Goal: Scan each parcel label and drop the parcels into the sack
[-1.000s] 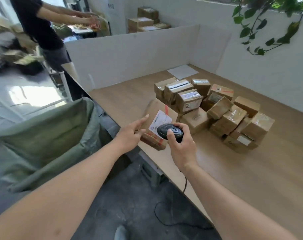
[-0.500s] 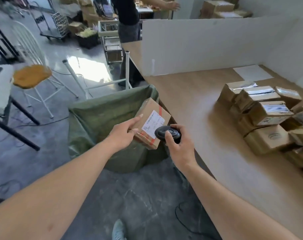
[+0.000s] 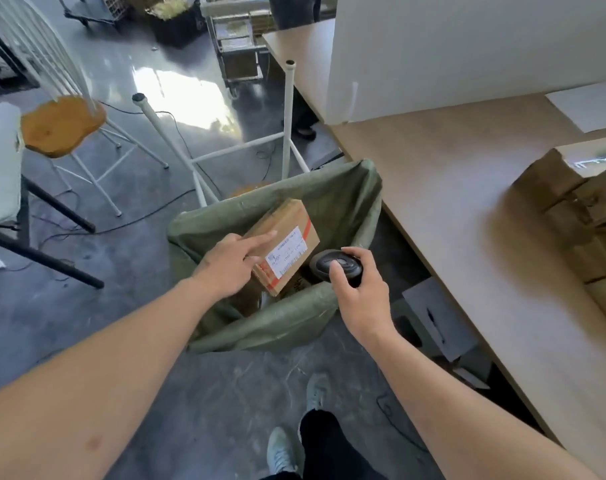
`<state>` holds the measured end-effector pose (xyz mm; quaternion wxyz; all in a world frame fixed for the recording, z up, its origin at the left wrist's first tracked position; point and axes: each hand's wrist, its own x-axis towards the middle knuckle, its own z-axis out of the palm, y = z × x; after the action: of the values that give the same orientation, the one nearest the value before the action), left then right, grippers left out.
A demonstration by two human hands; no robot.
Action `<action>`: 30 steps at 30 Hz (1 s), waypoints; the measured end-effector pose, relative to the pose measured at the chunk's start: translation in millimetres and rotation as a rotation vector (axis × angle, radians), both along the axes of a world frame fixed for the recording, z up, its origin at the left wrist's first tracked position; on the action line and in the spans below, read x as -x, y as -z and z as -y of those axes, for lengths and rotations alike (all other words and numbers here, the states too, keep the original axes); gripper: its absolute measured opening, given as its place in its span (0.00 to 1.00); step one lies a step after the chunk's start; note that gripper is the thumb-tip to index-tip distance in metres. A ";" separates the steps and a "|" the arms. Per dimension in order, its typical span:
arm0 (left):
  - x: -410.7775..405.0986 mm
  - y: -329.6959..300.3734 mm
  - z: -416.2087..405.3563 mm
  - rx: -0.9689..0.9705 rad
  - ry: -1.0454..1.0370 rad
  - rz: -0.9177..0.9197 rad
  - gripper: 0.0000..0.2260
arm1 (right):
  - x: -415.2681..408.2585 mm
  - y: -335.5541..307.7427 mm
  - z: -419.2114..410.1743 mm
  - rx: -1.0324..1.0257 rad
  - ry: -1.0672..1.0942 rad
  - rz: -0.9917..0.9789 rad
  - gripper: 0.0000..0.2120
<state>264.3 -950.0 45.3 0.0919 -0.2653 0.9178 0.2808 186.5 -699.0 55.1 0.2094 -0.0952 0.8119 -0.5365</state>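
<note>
Parcel (image 3: 283, 237): brown cardboard box, tilted, over the open mouth of the sack; white label (image 3: 286, 251) on the upper face, red strip along one edge.
Label: printed lines and a barcode, text too blurred to read.
Left hand (image 3: 229, 263): at the parcel's left side, index finger laid straight along the top face, other fingers hidden behind the box; grasping or merely touching cannot be told.
Right hand (image 3: 358, 295): curled round the black scanner (image 3: 336, 266), thumb on top of its head; held just right of the parcel, above the near rim of the sack.
Sack (image 3: 332, 202): green woven bag standing on the floor, mouth wide open, far wall leaning against the table edge; dark interior partly visible below the parcel.
Table (image 3: 450, 209): light wooden top to the right of the sack; white partition panel (image 3: 467, 46) upright along its far side, white sheet (image 3: 587, 105) lying flat near the far corner.
Other parcels (image 3: 578, 216): heap of brown boxes at the right edge of the table, well apart from the sack, blurred.
Floor (image 3: 138, 323): dark grey, glossy, with thin black cables.
Chair (image 3: 60, 124): white metal frame, round wooden seat, at the left.
White frame (image 3: 246, 145): tubular stand behind the sack.
Shoes (image 3: 280, 452): pale pair at the bottom, dark trouser leg above one.
</note>
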 end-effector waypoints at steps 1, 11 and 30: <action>5.5 8.7 3.9 0.001 0.021 0.029 0.24 | 7.5 7.4 6.5 -0.001 0.002 0.013 0.14; 50.3 104.8 17.5 0.120 0.114 0.251 0.23 | 53.2 71.0 32.1 0.017 0.094 0.158 0.11; 95.8 176.9 16.3 -0.069 0.076 -0.135 0.11 | 41.7 101.5 50.1 -0.093 0.247 0.139 0.13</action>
<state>168.6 -966.3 -131.5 0.0495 -0.2075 0.9211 0.3258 144.8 -749.2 -46.4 0.2016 0.0527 0.8250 -0.5254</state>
